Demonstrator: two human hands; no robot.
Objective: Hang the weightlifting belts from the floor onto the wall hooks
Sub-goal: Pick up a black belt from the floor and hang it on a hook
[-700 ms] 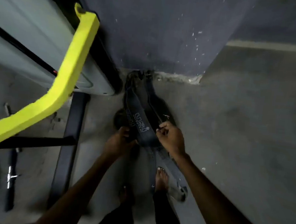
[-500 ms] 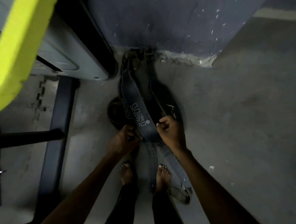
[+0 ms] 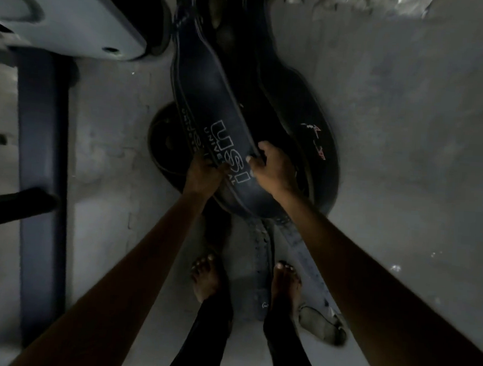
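Observation:
A pile of dark weightlifting belts lies on the grey floor below me. On top is a wide black belt with white "USI" lettering (image 3: 211, 100). My left hand (image 3: 202, 173) grips its left edge and my right hand (image 3: 272, 170) grips its right edge near the lettering. Under it lies another black belt with red marks (image 3: 315, 136). Narrow strap ends (image 3: 263, 258) trail toward my bare feet, with a metal buckle (image 3: 323, 324) by my right foot. No wall hooks are in view.
A grey machine body (image 3: 66, 16) fills the upper left, with a dark blue floor beam (image 3: 42, 169) and a black bar (image 3: 13, 204) beside it. A round dark plate (image 3: 166, 140) lies half under the belts. Bare concrete spreads to the right.
The view has dropped closer to the belts and the yellow bar has left the frame. Both hands keep their grip on the lettered belt's edges.

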